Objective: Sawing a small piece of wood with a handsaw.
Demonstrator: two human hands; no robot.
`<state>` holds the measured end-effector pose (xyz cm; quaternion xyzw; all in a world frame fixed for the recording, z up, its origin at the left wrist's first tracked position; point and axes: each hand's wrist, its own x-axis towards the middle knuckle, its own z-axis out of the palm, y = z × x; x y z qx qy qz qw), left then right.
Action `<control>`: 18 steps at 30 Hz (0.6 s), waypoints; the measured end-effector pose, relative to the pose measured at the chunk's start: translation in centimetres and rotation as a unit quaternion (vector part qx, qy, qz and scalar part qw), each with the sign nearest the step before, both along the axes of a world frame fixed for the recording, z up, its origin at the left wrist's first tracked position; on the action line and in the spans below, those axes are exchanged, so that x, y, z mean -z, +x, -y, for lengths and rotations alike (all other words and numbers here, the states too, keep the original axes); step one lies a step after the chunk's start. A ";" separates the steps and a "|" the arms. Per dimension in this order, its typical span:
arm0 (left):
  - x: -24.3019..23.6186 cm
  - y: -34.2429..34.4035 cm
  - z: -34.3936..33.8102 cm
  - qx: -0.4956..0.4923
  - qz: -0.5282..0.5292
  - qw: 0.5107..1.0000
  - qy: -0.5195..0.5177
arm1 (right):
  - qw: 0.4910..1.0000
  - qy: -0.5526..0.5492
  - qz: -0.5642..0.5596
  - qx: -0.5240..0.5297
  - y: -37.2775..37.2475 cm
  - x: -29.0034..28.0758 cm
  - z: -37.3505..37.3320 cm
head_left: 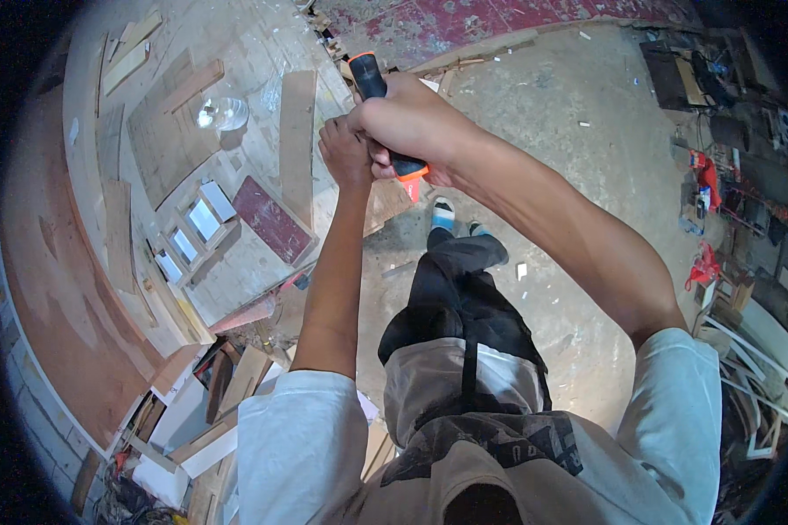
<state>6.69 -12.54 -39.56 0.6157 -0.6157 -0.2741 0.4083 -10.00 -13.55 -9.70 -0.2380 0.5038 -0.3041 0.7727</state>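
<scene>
My right hand (411,114) is wrapped round a black handle with orange ends (369,77). The handle slants from upper left to lower right at the table's right edge. Below its lower end shows a small red piece (412,190) with pale marks; the rest of the tool is hidden. Close beside the right hand is my left hand (345,150), its fingers curled at the edge of the worktable (267,166). Whatever lies under those fingers is hidden. A wooden piece (389,205) sticks out at the table edge below both hands.
On the table lie a long board (297,144), a dark red panel (273,219), a small slatted wooden frame (200,220) and a clear round container (222,114). Wood offcuts (228,420) pile up at lower left. More scraps (757,350) and clutter line the right side.
</scene>
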 end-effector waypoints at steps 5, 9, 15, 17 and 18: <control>-1.2 -3.5 -0.4 0.004 -0.177 0.982 0.062 | 0.995 -0.008 -0.102 -0.011 0.1 4.5 0.9; -2.3 -2.0 -0.5 0.008 -0.103 0.994 0.034 | 1.000 -0.003 -0.010 0.001 0.1 3.1 0.5; -5.0 -4.1 -0.6 -0.013 0.232 0.971 -0.061 | 0.999 -0.012 -0.034 0.017 -0.3 5.6 1.2; -4.9 -3.6 -0.3 -0.007 0.264 0.964 -0.035 | 0.996 -0.030 -0.088 -0.019 0.1 7.0 1.7; -4.6 -3.3 -0.1 0.002 0.294 0.956 -0.010 | 0.992 -0.037 -0.115 -0.035 0.4 7.7 1.6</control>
